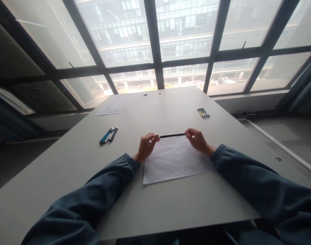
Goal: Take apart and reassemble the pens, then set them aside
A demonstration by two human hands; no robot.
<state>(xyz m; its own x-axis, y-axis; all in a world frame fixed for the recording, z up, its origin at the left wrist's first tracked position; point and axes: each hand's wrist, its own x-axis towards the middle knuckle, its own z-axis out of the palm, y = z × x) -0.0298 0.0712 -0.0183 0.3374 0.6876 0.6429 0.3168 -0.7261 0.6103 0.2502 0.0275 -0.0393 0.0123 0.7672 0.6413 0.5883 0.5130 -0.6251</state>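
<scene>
A slim black pen point(172, 135) is held level between my two hands, above the far edge of a white sheet of paper point(178, 160). My left hand point(146, 145) pinches one end of it between thumb and fingers. The other end sits in the closed fingers of my right hand point(197, 139). Both wrists rest close to the sides of the sheet, which lies slightly wrinkled on the table. The fingers hide both tips of the pen.
On the white table point(129, 211), a bunch of several pens point(108, 136) lies left of my hands. Several more pens point(203, 113) lie side by side at the right. Further back on the left are other papers point(110, 104). Large windows point(186, 30) stand beyond the table.
</scene>
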